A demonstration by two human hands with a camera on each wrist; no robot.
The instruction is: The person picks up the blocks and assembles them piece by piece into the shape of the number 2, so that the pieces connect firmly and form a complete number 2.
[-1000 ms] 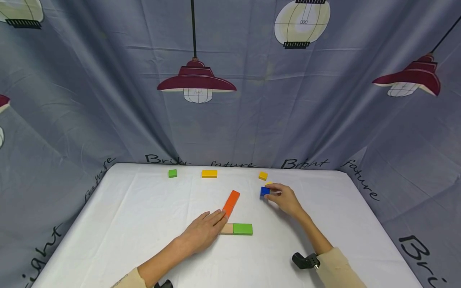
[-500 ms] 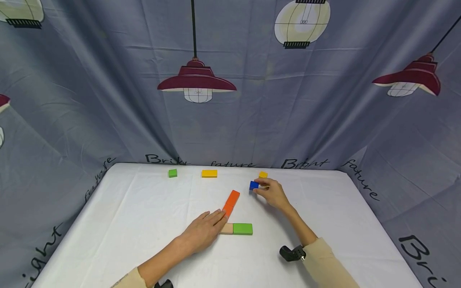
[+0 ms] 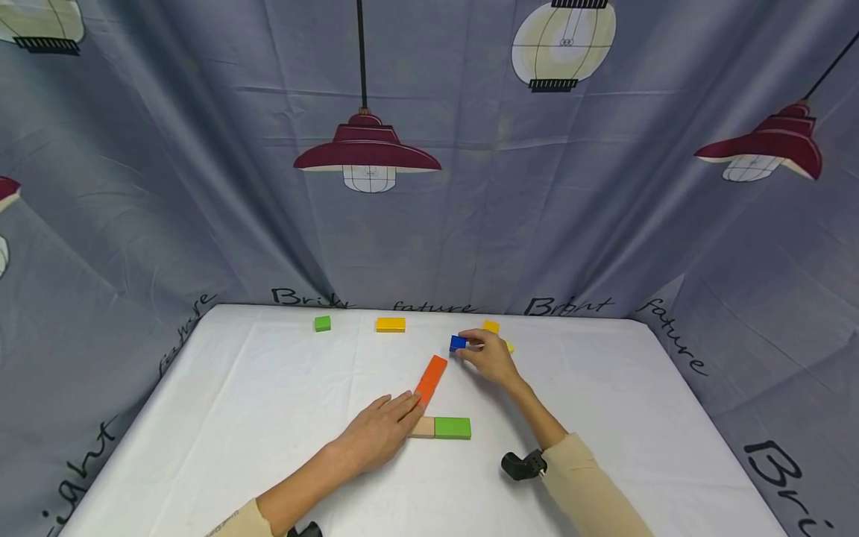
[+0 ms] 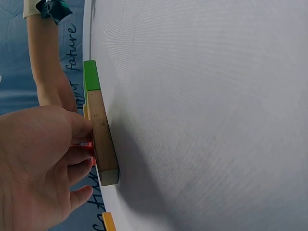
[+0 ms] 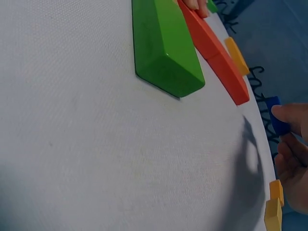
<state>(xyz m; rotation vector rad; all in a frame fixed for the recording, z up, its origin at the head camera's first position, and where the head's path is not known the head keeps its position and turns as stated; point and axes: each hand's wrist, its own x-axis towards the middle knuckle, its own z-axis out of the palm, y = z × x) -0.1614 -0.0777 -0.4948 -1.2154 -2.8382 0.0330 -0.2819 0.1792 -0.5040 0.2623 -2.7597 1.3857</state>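
My right hand point(image 3: 493, 359) pinches a small blue block point(image 3: 458, 344) between thumb and fingers. In the right wrist view the blue block point(image 5: 277, 118) is held above the cloth, its shadow lying apart. Left of it, two orange blocks point(image 3: 432, 373) lie end to end in a slanted line on the white table. My left hand point(image 3: 377, 436) rests with outstretched fingertips on their near end. Just below, a plain wooden block point(image 3: 423, 427) meets a longer green block point(image 3: 452, 428) end to end. The left hand covers part of the wooden block, which the left wrist view shows lengthwise.
Along the table's far edge lie a small green block point(image 3: 322, 324), a long yellow block point(image 3: 391, 325) and a small yellow block point(image 3: 492, 327). Another yellow block point(image 3: 510, 347) is partly hidden behind my right hand. A grey printed curtain point(image 3: 429, 246) hangs behind the table.
My right hand has carried the blue block leftward and slightly farther back, toward the far end of the orange line. The left hand has stayed in place.
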